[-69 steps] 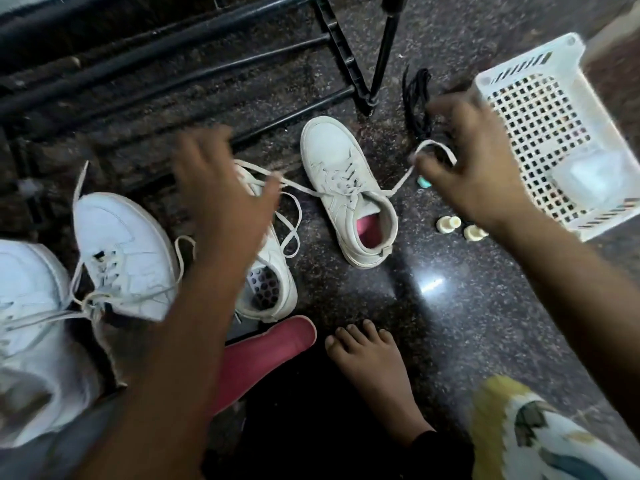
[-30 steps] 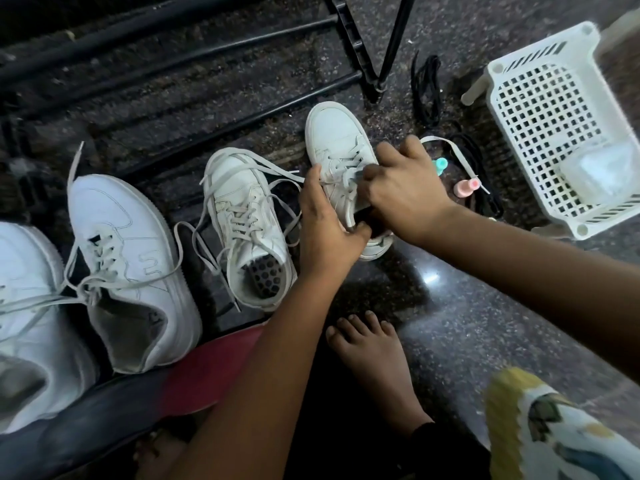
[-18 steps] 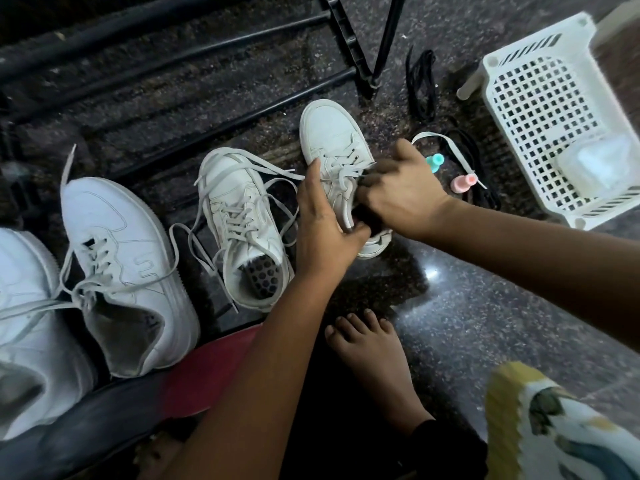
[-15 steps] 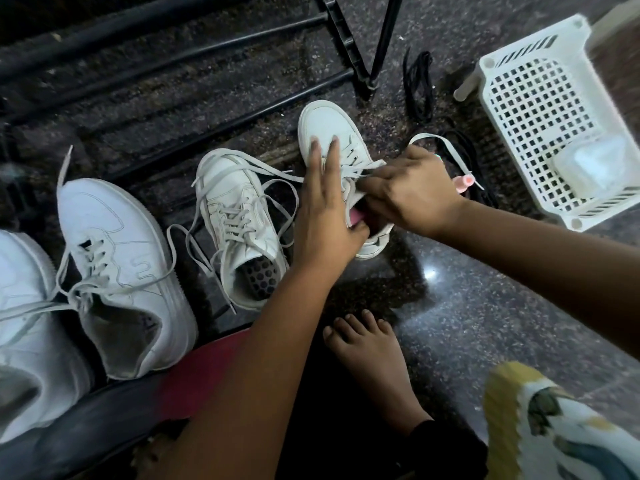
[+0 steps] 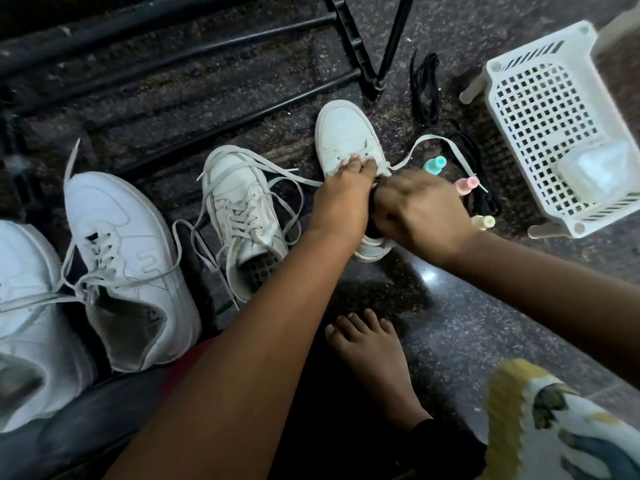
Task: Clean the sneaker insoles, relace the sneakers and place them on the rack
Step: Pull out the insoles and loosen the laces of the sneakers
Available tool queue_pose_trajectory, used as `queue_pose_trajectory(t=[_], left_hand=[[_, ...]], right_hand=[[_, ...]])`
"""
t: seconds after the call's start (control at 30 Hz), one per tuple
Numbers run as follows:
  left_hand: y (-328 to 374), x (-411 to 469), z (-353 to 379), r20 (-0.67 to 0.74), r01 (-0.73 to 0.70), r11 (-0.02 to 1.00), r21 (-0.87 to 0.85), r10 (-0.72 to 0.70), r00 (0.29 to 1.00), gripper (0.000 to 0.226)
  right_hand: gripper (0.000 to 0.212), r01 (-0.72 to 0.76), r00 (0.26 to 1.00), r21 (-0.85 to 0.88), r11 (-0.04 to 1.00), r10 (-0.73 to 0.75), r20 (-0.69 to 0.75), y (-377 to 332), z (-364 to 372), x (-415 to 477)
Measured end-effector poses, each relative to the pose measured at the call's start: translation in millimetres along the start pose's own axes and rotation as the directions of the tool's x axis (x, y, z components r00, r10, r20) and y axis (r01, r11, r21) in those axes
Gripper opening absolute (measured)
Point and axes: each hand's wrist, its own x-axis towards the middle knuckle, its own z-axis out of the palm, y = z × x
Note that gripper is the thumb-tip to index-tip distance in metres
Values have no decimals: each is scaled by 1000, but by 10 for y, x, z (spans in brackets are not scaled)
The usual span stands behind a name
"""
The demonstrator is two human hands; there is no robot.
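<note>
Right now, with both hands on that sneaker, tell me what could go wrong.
The loose lace loops past the small bottles; a tug by the right hand may drag them. Lace strands also cross from the neighbouring sneaker to the left hand, so they might tangle.

Dim, uneven indoor light; the wide-angle lens bends the edges.
One small glare spot (image 5: 427, 277) shines on the polished floor (image 5: 491, 327), mirroring a lamp above. The rack (image 5: 207, 46) bars lie in deep shadow and bow with the lens. The right hand (image 5: 420, 213) is smeared by motion; the patterned cloth (image 5: 561, 431) in the lower right corner is soft and unfocused.
</note>
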Motion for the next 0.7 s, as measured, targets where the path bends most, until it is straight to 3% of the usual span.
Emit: queue_pose_trajectory(t=[0.07,0.1,0.13,0.2,0.23,0.27,0.3,0.4,0.47,0.7], left_hand=[[-25,17,-29,40,-19,999,26,18,999,53],[-35,19,-45,61,-25,999,29,23,998,54],[-46,16,-55,77,-32,999,29,29,997,54],[-63,3,-78,94,-51,998,24,48,994,54],[-75,-5,-86,97,-53,998,18,51,994,55],[-92,-8,-84,96,-51,999,13,50,994,56],[-107,-7,-86,93,-47,999,5,46,995,57],[-138,10,-72,86,-28,999,-35,31,996,53],[-138,20,-53,75,-22,998,-52,26,997,51],[-136,28,-40,32,3,992,-127,1,999,51]], right_hand=[[6,42,947,-52,998,-23,319,-63,-168,89],[7,69,859,-110,992,-3,512,-28,-122,204],[11,80,788,-143,986,25,615,15,49,224],[11,-37,690,-57,998,67,721,-28,445,136],[21,-109,654,-64,992,120,747,-161,711,-67],[22,-209,549,-90,974,194,813,-409,898,-351],[24,-265,553,-120,957,253,793,-663,1062,-671],[29,-284,816,-61,957,275,509,-1326,1071,-1252],[32,-290,881,-35,957,281,381,-1410,1052,-1299],[31,-283,892,-56,958,284,351,-1353,1123,-1276]])
